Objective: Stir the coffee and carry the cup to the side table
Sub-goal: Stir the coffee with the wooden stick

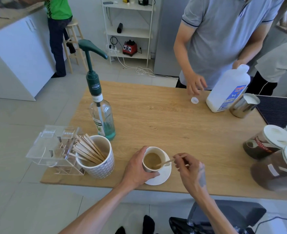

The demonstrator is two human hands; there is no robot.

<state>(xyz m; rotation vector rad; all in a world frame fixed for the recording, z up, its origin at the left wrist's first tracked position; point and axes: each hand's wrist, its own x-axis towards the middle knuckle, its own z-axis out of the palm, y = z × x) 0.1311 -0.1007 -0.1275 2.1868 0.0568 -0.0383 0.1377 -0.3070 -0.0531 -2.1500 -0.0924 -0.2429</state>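
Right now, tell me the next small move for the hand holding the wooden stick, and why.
Probably sweep the thin wooden stir stick around in the coffee. Its tip already sits in the brown coffee in the white paper cup, the right hand pinches its upper end, and the left hand steadies the cup on the white saucer.

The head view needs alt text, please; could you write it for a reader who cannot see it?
The left hand steadies a white paper cup of coffee on a white saucer while the right hand stirs it with a thin wooden stick, on a light wooden table.
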